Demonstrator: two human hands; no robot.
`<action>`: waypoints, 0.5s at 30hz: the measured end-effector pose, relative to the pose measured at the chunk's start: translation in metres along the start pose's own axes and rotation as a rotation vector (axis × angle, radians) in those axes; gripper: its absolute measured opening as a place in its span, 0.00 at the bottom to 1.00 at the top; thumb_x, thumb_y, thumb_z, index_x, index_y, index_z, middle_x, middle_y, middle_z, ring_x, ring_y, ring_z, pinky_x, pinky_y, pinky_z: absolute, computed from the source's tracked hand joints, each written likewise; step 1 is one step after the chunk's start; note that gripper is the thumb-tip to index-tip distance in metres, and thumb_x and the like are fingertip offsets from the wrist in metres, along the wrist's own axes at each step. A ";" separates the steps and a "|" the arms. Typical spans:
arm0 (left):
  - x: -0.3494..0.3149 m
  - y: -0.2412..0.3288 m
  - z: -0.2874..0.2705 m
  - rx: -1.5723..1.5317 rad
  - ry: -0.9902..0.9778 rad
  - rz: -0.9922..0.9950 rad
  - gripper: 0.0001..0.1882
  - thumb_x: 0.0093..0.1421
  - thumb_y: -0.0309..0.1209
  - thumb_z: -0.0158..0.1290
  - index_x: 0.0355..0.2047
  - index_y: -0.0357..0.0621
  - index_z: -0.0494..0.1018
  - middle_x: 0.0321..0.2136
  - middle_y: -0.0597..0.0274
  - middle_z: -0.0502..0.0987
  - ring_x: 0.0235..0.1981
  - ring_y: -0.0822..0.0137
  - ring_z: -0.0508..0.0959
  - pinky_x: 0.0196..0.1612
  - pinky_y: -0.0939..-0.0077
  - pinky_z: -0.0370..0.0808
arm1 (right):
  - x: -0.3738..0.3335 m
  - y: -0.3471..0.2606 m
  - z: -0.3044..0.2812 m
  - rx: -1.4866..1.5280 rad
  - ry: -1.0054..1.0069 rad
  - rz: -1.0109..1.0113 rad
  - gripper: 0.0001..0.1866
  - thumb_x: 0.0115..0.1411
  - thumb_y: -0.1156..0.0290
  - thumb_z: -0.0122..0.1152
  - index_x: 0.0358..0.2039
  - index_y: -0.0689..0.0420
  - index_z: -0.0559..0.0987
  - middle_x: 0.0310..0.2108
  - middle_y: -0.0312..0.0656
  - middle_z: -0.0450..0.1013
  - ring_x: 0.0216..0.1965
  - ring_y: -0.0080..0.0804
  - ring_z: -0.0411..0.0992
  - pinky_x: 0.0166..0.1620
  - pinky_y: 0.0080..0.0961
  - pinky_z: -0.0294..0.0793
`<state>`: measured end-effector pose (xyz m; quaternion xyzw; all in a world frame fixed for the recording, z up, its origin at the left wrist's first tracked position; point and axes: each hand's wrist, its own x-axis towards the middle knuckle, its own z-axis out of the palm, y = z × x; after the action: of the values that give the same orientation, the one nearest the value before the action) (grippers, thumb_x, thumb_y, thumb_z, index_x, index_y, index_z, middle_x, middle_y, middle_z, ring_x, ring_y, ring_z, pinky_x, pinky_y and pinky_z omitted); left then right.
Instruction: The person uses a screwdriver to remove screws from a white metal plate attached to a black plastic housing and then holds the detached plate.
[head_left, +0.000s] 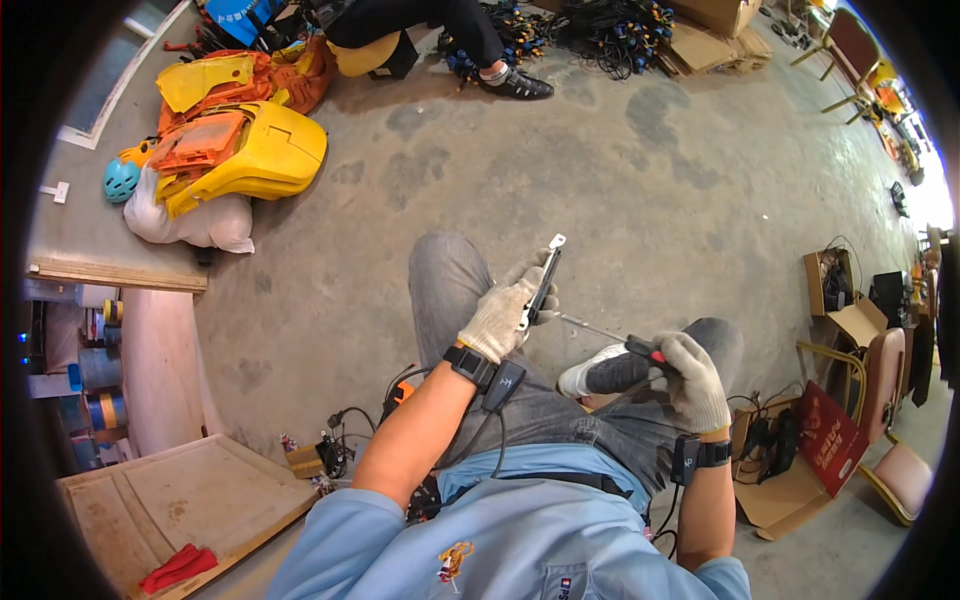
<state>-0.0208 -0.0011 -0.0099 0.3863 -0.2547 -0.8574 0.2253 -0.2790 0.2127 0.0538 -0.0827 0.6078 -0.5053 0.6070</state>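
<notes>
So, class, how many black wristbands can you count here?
2. One black wristband is behind the left hand, which holds a slim part; the other wristband is behind the right hand, which holds a screwdriver. No others show.

Near the centre, the left hand in a cream knit glove [497, 318] grips a long, narrow black-and-silver part [543, 285], its pale end aimed at one o'clock. Between three and four o'clock, the right hand in a matching glove [692, 378] holds a screwdriver with a black-and-red handle [644, 348], its metal shaft pointing between nine and ten o'clock, toward the part. Stacked yellow and orange plastic panels [285, 150] lie at ten o'clock, another person's black shoe [518, 84] at twelve, tangled black cables [612, 35] at one. A crumpled red cloth [178, 568] rests on a shallow wooden panel [235, 485] toward eight.
</notes>
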 end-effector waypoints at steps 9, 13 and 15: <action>-0.018 0.013 0.027 -0.028 -0.104 0.072 0.32 0.77 0.34 0.55 0.77 0.45 0.60 0.43 0.58 0.80 0.43 0.66 0.84 0.50 0.68 0.88 | 0.007 -0.012 0.051 0.227 -0.124 -0.167 0.24 0.70 0.73 0.58 0.64 0.63 0.69 0.40 0.43 0.78 0.39 0.35 0.78 0.47 0.33 0.81; -0.020 0.014 0.034 -0.050 -0.223 0.107 0.35 0.77 0.33 0.55 0.80 0.51 0.56 0.49 0.55 0.79 0.50 0.63 0.84 0.56 0.67 0.86 | 0.010 -0.022 0.089 -0.059 0.010 -0.280 0.20 0.65 0.73 0.65 0.56 0.64 0.78 0.40 0.42 0.79 0.39 0.30 0.80 0.47 0.27 0.80; -0.021 0.014 0.034 -0.009 -0.281 0.115 0.38 0.76 0.34 0.57 0.81 0.52 0.54 0.51 0.56 0.78 0.52 0.65 0.83 0.55 0.69 0.85 | 0.008 -0.026 0.102 -0.155 0.033 -0.277 0.14 0.65 0.73 0.68 0.49 0.64 0.83 0.38 0.38 0.80 0.38 0.24 0.80 0.46 0.22 0.79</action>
<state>-0.0319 0.0093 0.0301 0.2465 -0.3017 -0.8898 0.2378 -0.2109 0.1422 0.0919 -0.2039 0.6377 -0.5370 0.5133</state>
